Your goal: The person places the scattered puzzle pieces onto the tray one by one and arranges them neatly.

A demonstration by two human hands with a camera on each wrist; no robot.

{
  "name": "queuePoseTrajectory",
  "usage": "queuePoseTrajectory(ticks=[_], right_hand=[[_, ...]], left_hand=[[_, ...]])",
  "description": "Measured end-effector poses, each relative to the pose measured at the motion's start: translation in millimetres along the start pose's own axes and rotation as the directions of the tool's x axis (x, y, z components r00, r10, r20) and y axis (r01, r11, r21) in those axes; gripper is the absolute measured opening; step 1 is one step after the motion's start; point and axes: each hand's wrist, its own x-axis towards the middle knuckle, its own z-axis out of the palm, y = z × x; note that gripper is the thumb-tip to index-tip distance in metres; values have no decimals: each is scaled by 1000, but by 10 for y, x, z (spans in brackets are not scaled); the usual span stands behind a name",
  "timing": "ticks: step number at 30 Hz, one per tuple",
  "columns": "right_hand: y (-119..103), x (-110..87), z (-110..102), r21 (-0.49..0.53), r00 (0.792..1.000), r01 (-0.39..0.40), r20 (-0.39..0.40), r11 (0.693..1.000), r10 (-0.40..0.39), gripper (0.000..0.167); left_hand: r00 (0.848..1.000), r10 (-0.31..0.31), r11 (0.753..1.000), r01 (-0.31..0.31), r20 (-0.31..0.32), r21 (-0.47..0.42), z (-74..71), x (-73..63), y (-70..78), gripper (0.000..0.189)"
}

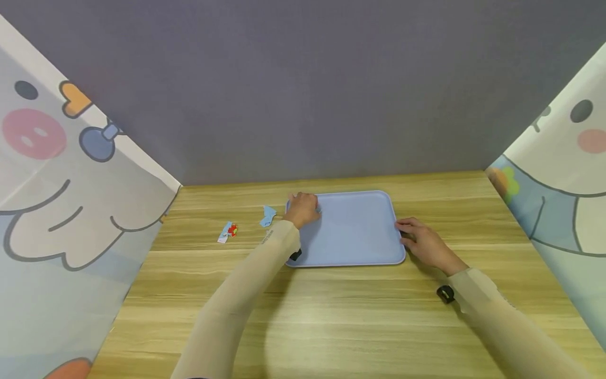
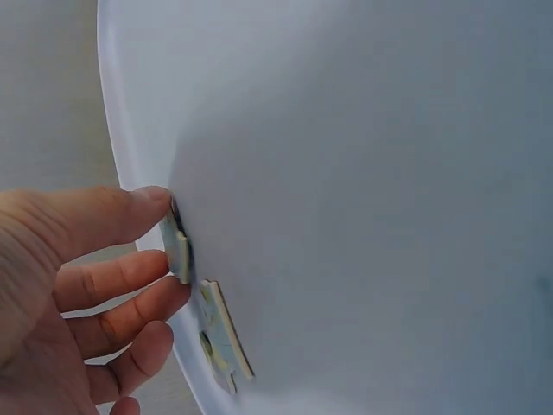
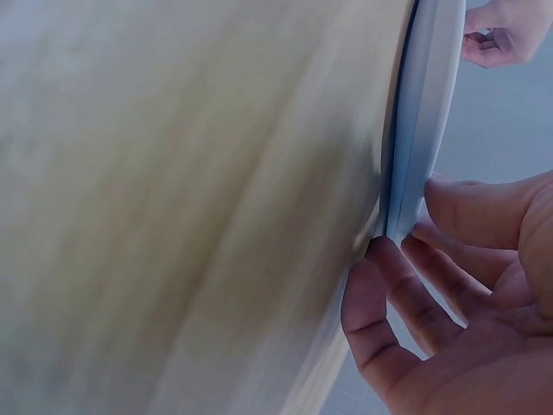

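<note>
A pale blue rectangular tray [image 1: 355, 226] lies on the wooden table. My left hand [image 1: 303, 209] is over the tray's left end. In the left wrist view, its thumb and fingers pinch a thin jigsaw puzzle piece [image 2: 179, 251] against the inner side of the rim. A second puzzle piece [image 2: 226, 333] rests in the tray along the same rim, just past the fingers. At the opposite short side, my right hand [image 1: 426, 242] holds the tray's edge, thumb [image 3: 475, 207] at the rim and fingers lower down on its outer side.
Left of the tray on the table [image 1: 350, 316] lie a light blue puzzle piece [image 1: 268, 216] and, farther left, a blue, white and red printed piece [image 1: 227, 231]. A grey wall [image 1: 307, 95] stands behind the table, with cartoon-printed panels [image 1: 57, 200] at both sides.
</note>
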Motion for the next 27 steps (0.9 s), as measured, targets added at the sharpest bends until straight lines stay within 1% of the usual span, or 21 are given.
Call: queuePoseTrajectory(ticks=[6,12,16,21,27], right_hand=[[2,21,-20,-14,1000,1,4,1000,-1,43],[16,28,-46,-21,1000,6,12,1000,-6,42],[-1,32,-73,-18,1000,15,8,1000,-15,42],[-5,41,-94,-20,1000,16,8,1000,-16,43],[6,45,-101,-19,1000,10,15,1000,-10,43]], left_hand=[[1000,-4,1000,4,-6,-8,-23,-9,-28,22],[999,9,999,-11,-43,-34,-74,-72,-83,28],[997,17,999,-21,-72,-49,-122,-128,-147,29],[996,18,995,-26,-84,-96,-203,-202,-234,31],[994,-7,991,-7,-105,-133,-249,-310,-380,28]])
